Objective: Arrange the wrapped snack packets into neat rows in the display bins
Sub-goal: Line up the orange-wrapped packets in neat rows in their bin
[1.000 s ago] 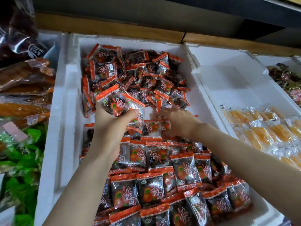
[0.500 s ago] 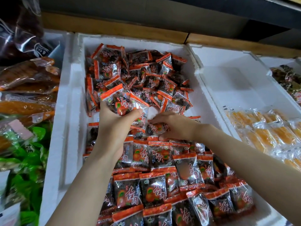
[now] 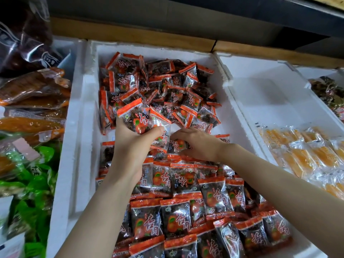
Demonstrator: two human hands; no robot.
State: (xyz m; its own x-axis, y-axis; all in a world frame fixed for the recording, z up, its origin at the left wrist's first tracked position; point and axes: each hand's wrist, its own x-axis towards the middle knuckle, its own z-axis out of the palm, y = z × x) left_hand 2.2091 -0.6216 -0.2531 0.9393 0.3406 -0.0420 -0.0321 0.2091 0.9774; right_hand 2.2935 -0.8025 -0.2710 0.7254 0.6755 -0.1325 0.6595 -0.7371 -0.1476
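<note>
Left hand (image 3: 130, 146) grips spare packets (image 3: 138, 119) beside right hand (image 3: 199, 144), pinching one packet (image 3: 176, 144) at the far edge of crosswise rows (image 3: 178, 183).

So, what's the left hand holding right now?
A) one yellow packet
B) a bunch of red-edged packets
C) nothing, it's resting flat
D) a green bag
B: the left hand grips a bunch of red-edged packets, raised above the white foam bin.
</note>
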